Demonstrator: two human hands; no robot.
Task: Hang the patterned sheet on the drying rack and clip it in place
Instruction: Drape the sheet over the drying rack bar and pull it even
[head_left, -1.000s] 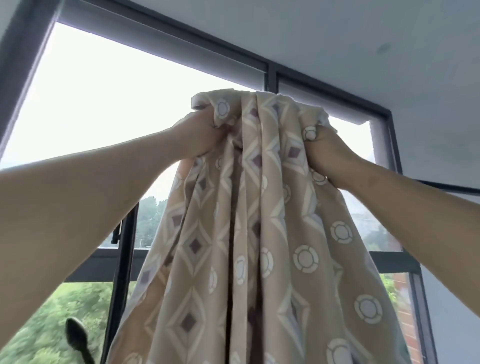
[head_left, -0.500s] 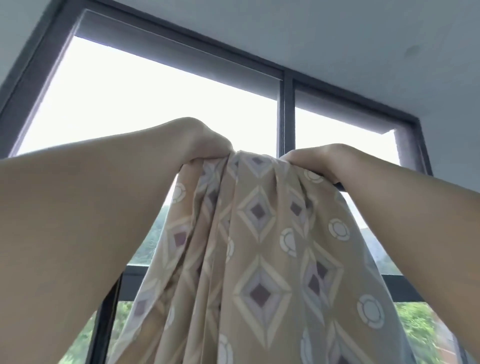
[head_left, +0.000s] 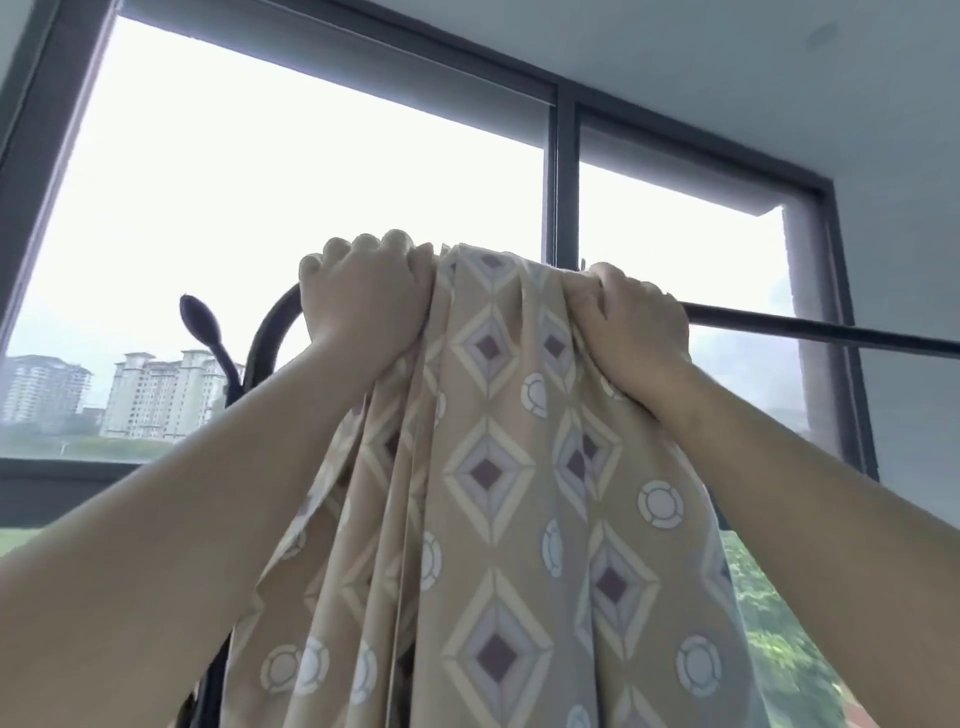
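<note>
The patterned sheet (head_left: 498, 467), tan with diamonds and circles, hangs bunched in folds from the dark bar of the drying rack (head_left: 810, 328). My left hand (head_left: 363, 301) grips the sheet's top at its left side, fingers curled over the bar. My right hand (head_left: 636, 312) clutches the gathered top at the right side, on the bar. The bar runs on to the right past my right hand. No clip is in view.
The rack's curved dark end and a knob-tipped hook (head_left: 200, 317) stand left of my left hand. Behind is a large window with a dark frame (head_left: 561, 176); buildings and trees lie outside. A grey wall (head_left: 914, 260) is on the right.
Both hands came down from overhead and brought the sheet's top onto the rack bar. The view tilted down, and the bar and hook are now visible.
</note>
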